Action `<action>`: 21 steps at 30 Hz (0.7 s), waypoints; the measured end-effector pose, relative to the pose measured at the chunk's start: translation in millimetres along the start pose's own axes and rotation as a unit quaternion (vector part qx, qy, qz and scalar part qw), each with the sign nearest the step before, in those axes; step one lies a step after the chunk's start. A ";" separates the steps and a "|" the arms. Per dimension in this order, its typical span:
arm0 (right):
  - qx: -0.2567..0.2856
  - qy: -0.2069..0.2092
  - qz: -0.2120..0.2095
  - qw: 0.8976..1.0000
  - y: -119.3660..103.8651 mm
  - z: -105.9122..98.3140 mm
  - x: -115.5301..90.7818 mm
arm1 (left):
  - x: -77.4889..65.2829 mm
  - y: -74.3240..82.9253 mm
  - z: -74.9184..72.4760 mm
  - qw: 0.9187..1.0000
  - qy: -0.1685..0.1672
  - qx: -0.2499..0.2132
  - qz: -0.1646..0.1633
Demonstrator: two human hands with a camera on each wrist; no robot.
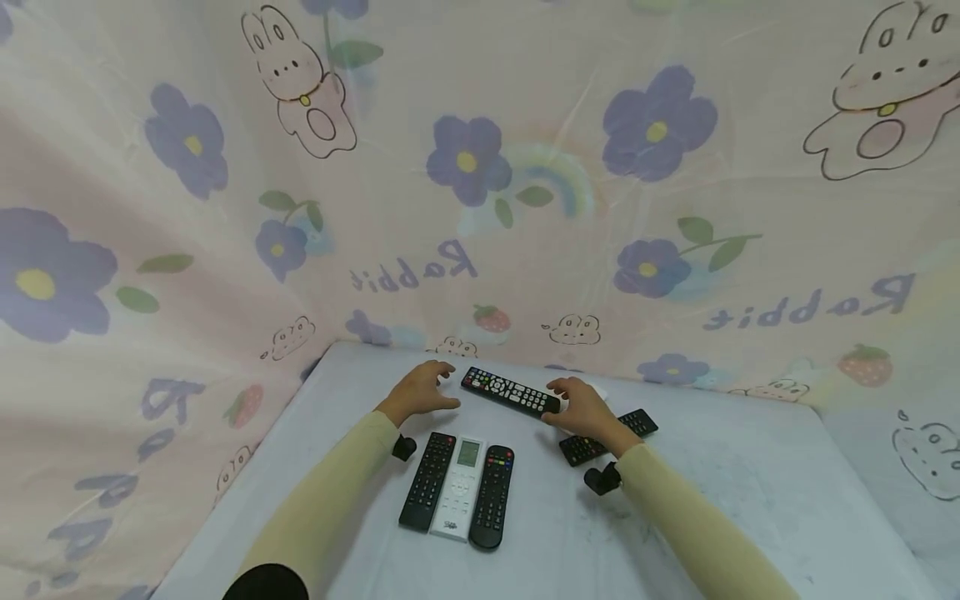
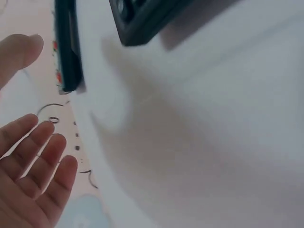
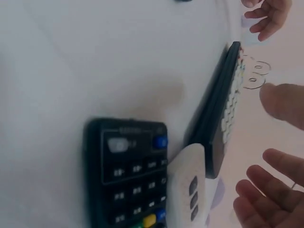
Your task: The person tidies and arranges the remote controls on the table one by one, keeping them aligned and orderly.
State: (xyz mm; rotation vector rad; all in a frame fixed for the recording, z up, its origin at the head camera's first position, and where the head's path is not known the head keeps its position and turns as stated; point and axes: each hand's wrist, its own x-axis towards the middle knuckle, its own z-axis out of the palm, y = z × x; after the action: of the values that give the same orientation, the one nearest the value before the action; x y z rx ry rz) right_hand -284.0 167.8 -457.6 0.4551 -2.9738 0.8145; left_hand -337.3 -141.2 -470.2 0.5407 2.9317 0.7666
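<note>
Hands (image 1: 420,390) (image 1: 587,412) flank remote (image 1: 510,392); white table (image 1: 735,475), rabbit-print cloth (image 1: 540,275) behind.

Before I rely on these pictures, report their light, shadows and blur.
Head: soft light; the far remote shows its keys, but their labels are too small to read. Left wrist: broad, soft-edged shadows on the table. Right wrist: the near remote is blurred, its key labels smeared, with a faint shadow on the table beyond it.
</note>
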 end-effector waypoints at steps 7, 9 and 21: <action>-0.030 -0.020 0.018 0.999 14.1 4.1 12.0 | 30.7 -4.1 16.5 0.999 -0.023 -0.031 -0.022; -0.032 -0.024 0.020 0.999 17.6 7.1 14.5 | 36.5 -6.3 21.0 0.998 -0.023 -0.045 -0.033; -0.038 -0.031 0.026 0.998 22.9 17.5 21.8 | 60.5 -15.6 25.7 0.990 -0.058 -0.109 -0.061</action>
State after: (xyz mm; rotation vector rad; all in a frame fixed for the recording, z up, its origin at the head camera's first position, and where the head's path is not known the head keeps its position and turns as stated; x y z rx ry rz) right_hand -310.5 171.9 -481.9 0.4083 -3.0726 0.6994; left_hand -395.1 -120.8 -498.6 0.3699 2.6996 0.9877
